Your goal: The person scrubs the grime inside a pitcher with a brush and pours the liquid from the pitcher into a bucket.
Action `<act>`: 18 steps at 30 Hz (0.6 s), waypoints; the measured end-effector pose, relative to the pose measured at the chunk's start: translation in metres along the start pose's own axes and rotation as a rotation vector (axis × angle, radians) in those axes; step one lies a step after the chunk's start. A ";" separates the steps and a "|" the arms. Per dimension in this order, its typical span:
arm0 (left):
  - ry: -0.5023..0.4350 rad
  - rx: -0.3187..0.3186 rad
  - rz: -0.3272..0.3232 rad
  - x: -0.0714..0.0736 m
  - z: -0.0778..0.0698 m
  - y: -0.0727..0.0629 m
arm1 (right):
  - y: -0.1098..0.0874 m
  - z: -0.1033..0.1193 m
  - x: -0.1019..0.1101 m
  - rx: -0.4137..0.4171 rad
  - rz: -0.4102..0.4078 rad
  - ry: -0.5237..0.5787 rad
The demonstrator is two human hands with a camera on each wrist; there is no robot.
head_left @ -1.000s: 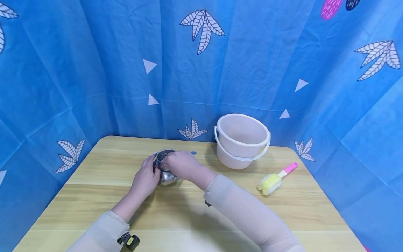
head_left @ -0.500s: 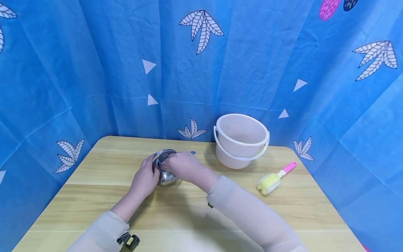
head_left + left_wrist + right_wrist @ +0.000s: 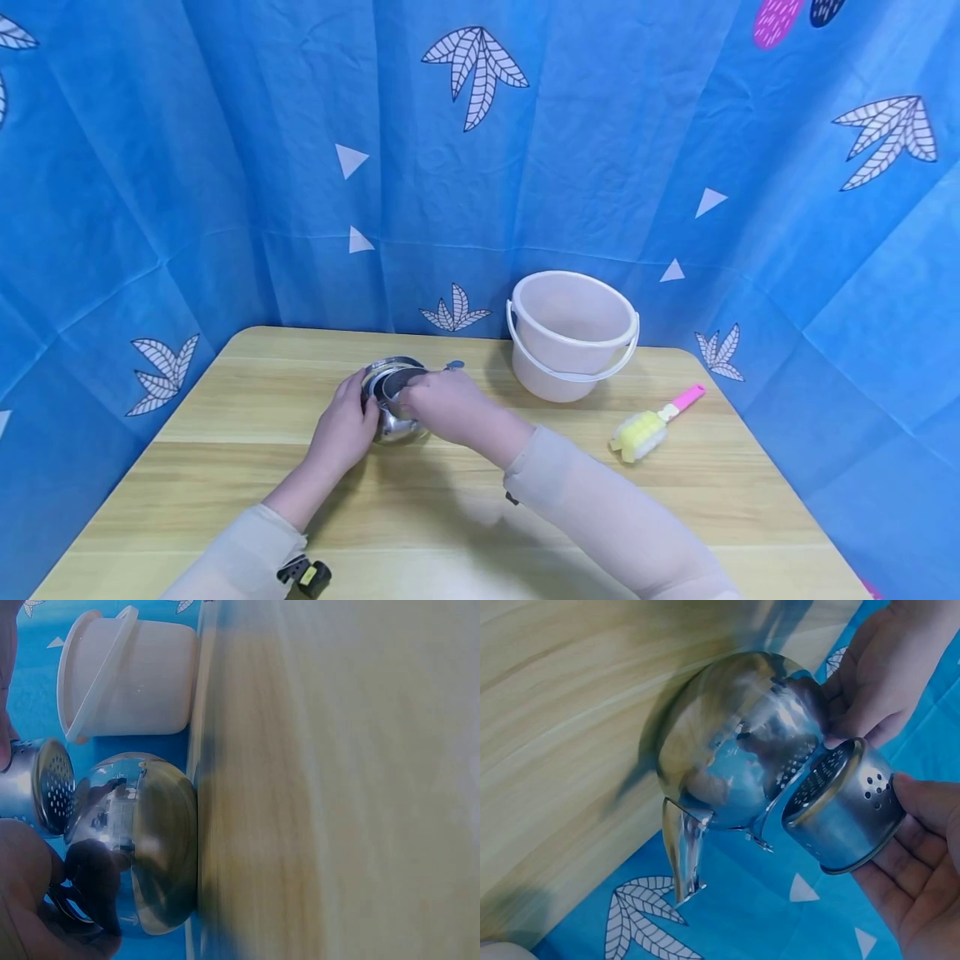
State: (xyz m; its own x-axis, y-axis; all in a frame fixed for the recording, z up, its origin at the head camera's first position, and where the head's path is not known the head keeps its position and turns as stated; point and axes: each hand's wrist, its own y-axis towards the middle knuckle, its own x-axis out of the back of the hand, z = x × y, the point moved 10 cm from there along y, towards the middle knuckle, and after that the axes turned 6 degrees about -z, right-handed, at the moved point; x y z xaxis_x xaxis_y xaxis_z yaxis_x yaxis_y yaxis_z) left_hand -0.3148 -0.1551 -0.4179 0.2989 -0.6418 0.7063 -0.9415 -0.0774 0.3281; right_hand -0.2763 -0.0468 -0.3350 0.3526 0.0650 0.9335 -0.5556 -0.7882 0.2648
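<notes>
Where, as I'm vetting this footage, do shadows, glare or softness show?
Head: soft shadow and pale sheen on the table; left wrist: wood grain looks soft; right wrist: bright glare and reflections on the steel pot, while the strainer cup shows distinct holes.

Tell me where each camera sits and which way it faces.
Head: worn on the head, facing forward and down over the table; left hand, right hand and both sleeves show.
Left wrist: worn there, facing the metal pot, with the bucket and curtain beyond; parts of both hands show.
Right wrist: worn there, facing the metal pot and perforated strainer from another side; both hands show.
Shared: the wrist views both show the metal pot and perforated strainer.
</notes>
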 end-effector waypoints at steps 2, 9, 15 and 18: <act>0.001 0.001 0.001 0.000 0.000 0.000 | -0.002 0.001 0.001 0.004 0.001 0.004; 0.001 -0.002 -0.003 -0.001 0.001 0.000 | -0.009 0.005 0.006 0.027 -0.007 0.011; 0.005 -0.018 -0.019 0.000 0.001 0.000 | -0.016 0.008 0.006 0.043 -0.002 -0.010; 0.005 -0.022 -0.023 0.000 0.001 0.000 | -0.019 0.009 0.008 0.044 -0.004 -0.018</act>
State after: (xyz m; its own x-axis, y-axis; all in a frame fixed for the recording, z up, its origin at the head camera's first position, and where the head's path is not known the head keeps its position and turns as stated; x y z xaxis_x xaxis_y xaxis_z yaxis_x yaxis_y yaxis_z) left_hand -0.3150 -0.1558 -0.4186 0.3213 -0.6365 0.7012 -0.9307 -0.0754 0.3580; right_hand -0.2565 -0.0364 -0.3351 0.3682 0.0577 0.9279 -0.5203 -0.8143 0.2571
